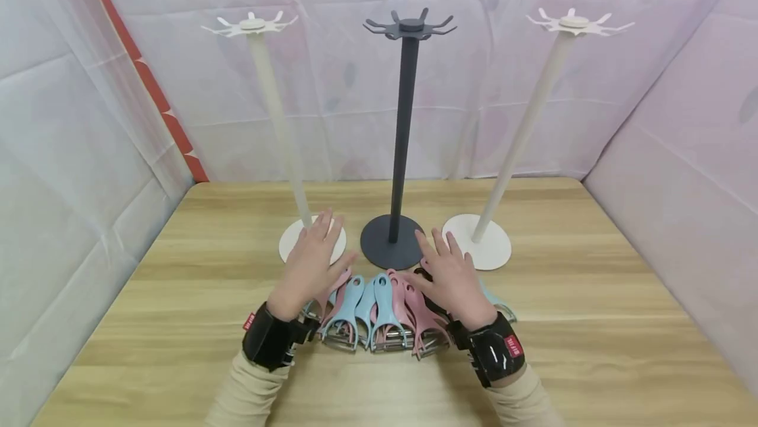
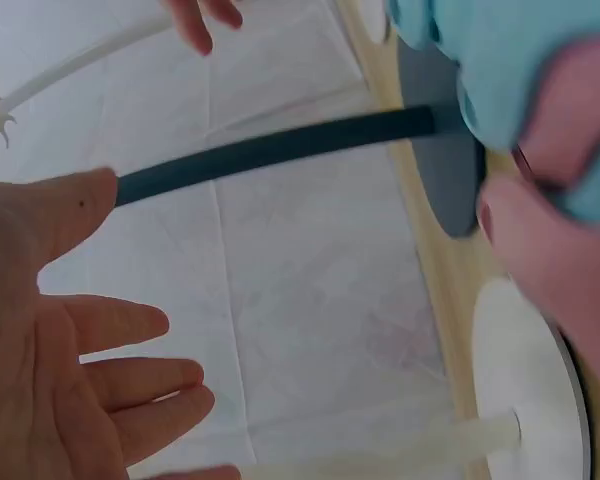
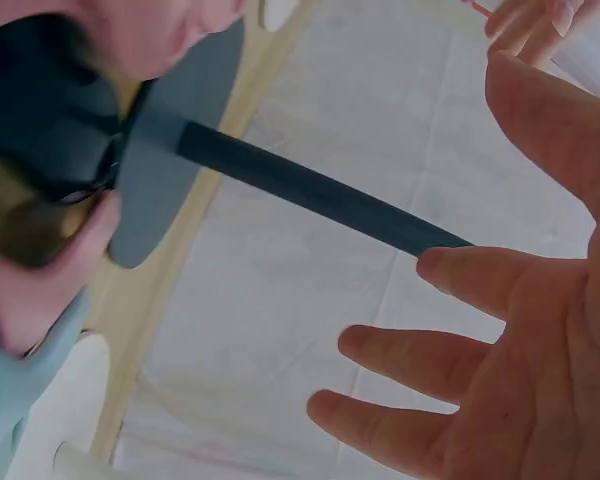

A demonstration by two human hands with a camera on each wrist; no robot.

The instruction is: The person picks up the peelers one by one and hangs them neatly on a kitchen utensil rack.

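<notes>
Peelers (image 1: 379, 312) in row, long axes front-to-back, blades toward person; both hands (image 1: 310, 262) (image 1: 453, 279) spread flat above, gripping nothing

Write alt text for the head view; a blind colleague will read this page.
Two open hands, left hand and right hand, hover over a row of pink and blue peelers on a wooden table. Behind stand three hook stands: a dark grey stand between two white stands.

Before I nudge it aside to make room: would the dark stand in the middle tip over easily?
Probably, if pushed high: the dark stand is a tall thin pole on a small round base. Pushed low at the base, it would likely slide on the smooth wooden table. Its hooks are empty, so it's not top-heavy.
</notes>
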